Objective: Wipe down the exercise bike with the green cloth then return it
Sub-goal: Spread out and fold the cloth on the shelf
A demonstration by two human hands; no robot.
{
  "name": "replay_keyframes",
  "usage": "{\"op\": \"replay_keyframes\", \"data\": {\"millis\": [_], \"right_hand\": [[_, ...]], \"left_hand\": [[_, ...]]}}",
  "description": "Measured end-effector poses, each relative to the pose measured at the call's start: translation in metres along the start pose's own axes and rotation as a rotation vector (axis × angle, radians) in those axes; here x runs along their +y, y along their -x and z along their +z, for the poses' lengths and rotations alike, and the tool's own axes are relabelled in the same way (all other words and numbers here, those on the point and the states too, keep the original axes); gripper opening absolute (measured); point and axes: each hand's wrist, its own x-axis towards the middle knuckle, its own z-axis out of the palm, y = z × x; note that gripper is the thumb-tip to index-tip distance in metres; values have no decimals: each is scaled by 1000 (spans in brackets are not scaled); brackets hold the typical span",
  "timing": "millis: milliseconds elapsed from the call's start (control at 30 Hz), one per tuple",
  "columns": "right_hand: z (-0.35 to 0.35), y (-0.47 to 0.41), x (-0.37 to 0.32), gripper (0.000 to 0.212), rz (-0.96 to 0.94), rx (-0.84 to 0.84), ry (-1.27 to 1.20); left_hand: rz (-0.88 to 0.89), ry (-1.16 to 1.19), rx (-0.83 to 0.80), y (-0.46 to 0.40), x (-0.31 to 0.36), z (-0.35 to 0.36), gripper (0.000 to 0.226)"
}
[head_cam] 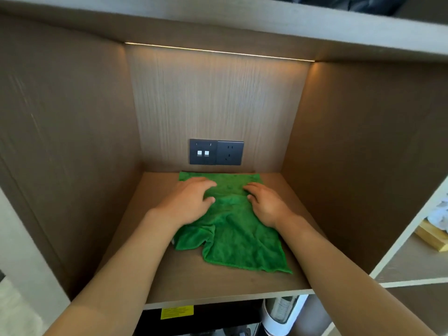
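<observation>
Wood-lined alcove [339, 154] fills the frame, light strip [218, 51] at top, dark socket plate [216, 152] at centre back. Green cloth [232, 229] lies rumpled on the shelf [189, 275] at lower centre. Left hand [186, 202] and right hand [264, 204] press flat on it, fingers loosely spread, gripping nothing.

One green cloth [232, 226], under the fingers of both hands: left hand [186, 202], right hand [265, 204]. Two dark wall plates beyond the fingertips: one switch plate [203, 152] with two white rockers, one socket plate [229, 153]. One light strip [218, 52] overhead. One yellow label [177, 312] below the shelf [189, 275].
</observation>
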Motion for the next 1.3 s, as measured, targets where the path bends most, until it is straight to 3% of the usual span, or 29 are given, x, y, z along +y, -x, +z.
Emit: {"op": "replay_keyframes", "data": {"millis": [100, 200, 267, 333, 433, 500, 567, 700, 933, 1067, 1233, 1300], "right_hand": [[1, 2, -1, 28, -94, 87, 69], [-6, 8, -10, 17, -143, 144, 28], [-12, 14, -24, 12, -147, 135, -102], [-17, 29, -41, 15, -155, -12, -248], [-22, 67, -59, 64, -171, -258, -196], [-22, 94, -67, 98, -186, -284, -135], [-14, 114, -77, 104, -249, -236, -79], [-4, 122, -83, 52, -347, -56, -74], [-47, 92, -43, 40, -210, 60, -23], [-63, 80, -35, 33, -156, 204, -343], [-66, 94, -28, 9, -204, 77, -598], [-65, 99, -25, 6, -228, 67, -651]], "left_hand": [[95, 134, -111, 41, 27, -7, 26], [79, 162, -222, 79, 25, -14, 42], [28, 156, -154, 98, 18, -15, 43], [-10, 167, -70, 111, 12, -15, 34], [-38, 163, -14, 123, 7, -14, 37], [-68, 176, 30, 128, 4, -14, 39], [-69, 196, 79, 129, 4, -14, 30], [-43, 226, 116, 120, 15, -14, 19], [-4, 57, 71, 84, 15, -45, 38], [-1, 216, 108, 75, 18, -64, 40], [14, 424, 122, 96, 16, -61, 14], [36, 444, 159, 104, 15, -58, 15]]}}
